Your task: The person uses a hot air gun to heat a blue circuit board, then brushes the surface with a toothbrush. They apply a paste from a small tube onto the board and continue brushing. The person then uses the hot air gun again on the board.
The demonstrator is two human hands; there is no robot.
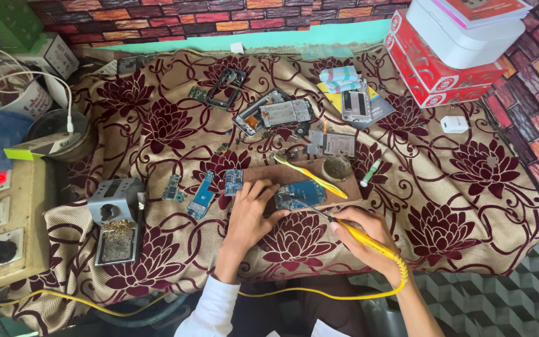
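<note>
Solder-paste tin (337,167) beside circuit board (301,193)

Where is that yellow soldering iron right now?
In the head view, the yellow soldering iron is in the right hand, low and centre-right, its tip on the blue circuit board that the left hand steadies.

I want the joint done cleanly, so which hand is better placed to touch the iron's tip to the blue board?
Right. The right hand already grips the yellow soldering iron, tip over the blue circuit board. The left hand steadies that board.
</note>
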